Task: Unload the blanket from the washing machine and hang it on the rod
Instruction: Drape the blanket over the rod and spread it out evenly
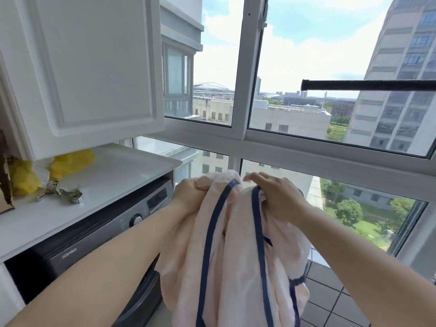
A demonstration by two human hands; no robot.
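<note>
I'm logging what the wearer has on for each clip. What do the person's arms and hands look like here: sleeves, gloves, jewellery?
Both forearms are bare right up to the bottom edge of the picture, with no sleeve in view. The left hand and right hand wear no gloves. No watch, bracelet or ring can be seen on either, though some fingers are hidden in the fabric.

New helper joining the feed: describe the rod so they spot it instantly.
Look at the big window ahead. In its upper right, above the blanket, a thin dark rod runs level from the right edge. Unlike the white window bars, it is black and ends in mid-air.
</note>
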